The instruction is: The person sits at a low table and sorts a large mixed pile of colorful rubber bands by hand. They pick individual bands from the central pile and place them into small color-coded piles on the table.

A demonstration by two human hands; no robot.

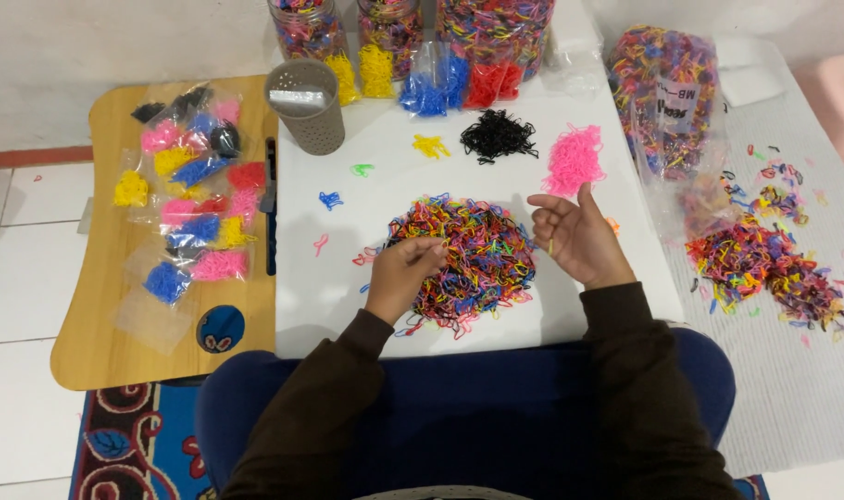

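Two hands over mixed bands [463, 255]; left hand [405, 268] pinching some; right hand [577, 236] half-open, palm up

A heap of tiny rubber bands [463, 257] is showing mixed red, yellow, blue, black and pink on the white surface [348, 296]. Behind it, a loose pile of black bands [498, 135] is lying beside a pile of bright pink bands [574, 159], with a small yellow cluster [429, 145] nearby. A grey perforated plastic cup [307, 107] is standing at the back. The light wooden tray [102, 306] is carrying clear bags [195, 199] of yellow, pink, blue, red and black bands. The sleeves [625, 370] are showing dark brown, the lap dark blue. A rug corner [135, 440] is showing a red, black and blue swirl pattern.
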